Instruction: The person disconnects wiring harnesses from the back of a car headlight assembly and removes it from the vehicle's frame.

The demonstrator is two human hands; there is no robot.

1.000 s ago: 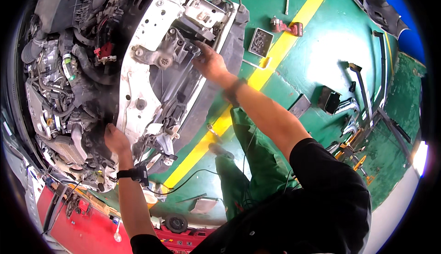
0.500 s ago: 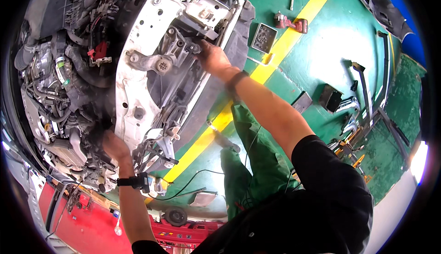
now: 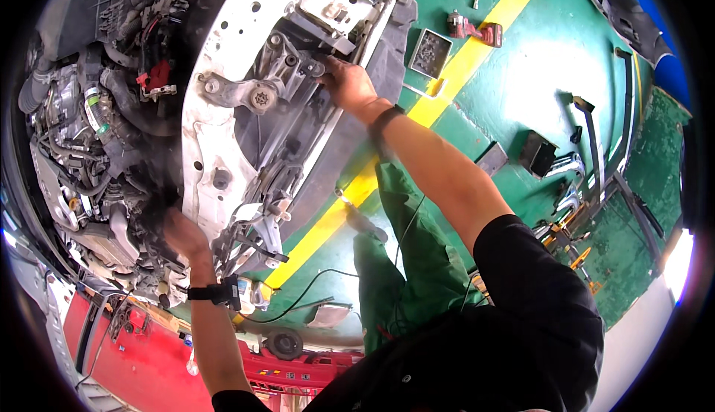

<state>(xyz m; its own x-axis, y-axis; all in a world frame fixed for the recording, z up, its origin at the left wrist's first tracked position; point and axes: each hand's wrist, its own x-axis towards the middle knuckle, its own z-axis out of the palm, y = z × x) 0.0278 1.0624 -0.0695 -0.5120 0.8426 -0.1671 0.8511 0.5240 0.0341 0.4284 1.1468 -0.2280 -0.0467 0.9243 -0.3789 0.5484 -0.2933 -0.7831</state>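
My right hand (image 3: 351,89) is closed at the front of the stripped-down car, its fingers curled round the rounded end of a grey metal bracket (image 3: 311,68). Part of those fingers is hidden behind the bracket. Next to it, a grey metal arm with a round bushing (image 3: 261,98) is fixed to the white metal crossmember (image 3: 214,138). My left hand (image 3: 183,235) reaches into the dark gap between the crossmember's lower end and the engine (image 3: 97,166). Shadow and parts hide its fingers, so what they touch does not show.
On the green floor to the right are a red cordless power tool (image 3: 474,30), a metal tray of small fasteners (image 3: 430,53), a black box (image 3: 536,153) and several loose bars. A cable (image 3: 320,275) runs by my legs. A red bumper (image 3: 298,367) lies below.
The view has shifted slightly, so the car parts sit a little further left and up. Both hands stay at the same places on the car.
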